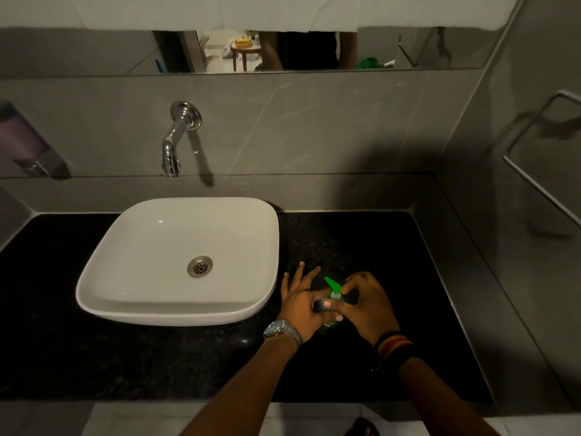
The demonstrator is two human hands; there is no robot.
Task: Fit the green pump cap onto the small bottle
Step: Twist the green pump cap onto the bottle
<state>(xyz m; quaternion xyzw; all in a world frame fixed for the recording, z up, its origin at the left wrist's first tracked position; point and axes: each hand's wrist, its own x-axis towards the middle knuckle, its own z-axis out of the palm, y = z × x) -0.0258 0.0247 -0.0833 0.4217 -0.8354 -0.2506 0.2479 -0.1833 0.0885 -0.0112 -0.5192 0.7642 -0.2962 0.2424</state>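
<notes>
Just right of the sink (132, 297), I see both hands on the bottle (334, 322): left hand (300, 305) gripping it, right hand (366, 305) pinching the green cap (332, 286) on top.

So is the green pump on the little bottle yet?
Nearly. The green pump cap already sits on top of the small bottle. The left hand steadies the bottle while the right hand pinches the cap. Whether it is screwed tight cannot be seen; that is what remains.

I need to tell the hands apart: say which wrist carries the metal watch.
The left hand has the silver watch on its wrist; the right hand wears a striped band instead.
</notes>
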